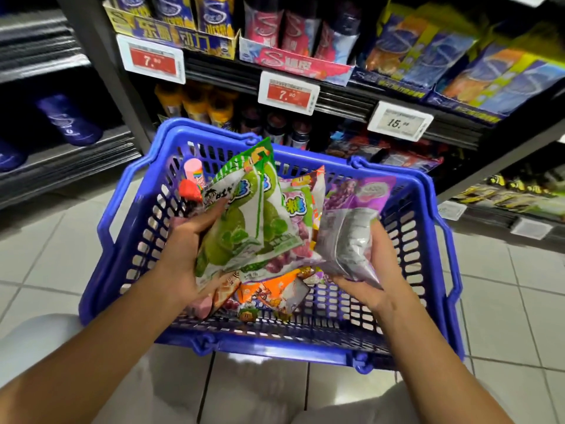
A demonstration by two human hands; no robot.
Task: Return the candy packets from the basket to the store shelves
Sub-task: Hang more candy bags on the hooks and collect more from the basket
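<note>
Both forearms reach into the blue basket [128, 240] on the floor: left hand [186, 240] grip clamps fanned green candy packets [244, 215], right hand [371, 270] grip clamps a purple-and-silver packet [351, 237], probably sorting by flavour before shelving on store shelves [336, 96] directly behind.

Red price tags [152, 60], blue slippers [69, 120], tiled floor [504, 301]

A blue plastic basket [128, 249] with slotted walls sits on the tiled floor before the store shelves [342, 96], holding green-and-white candy packets [244, 228] fanned upright, a purple grape packet [357, 194] tilted at the right, and orange packets [275, 292] lying flat on its bottom.
</note>
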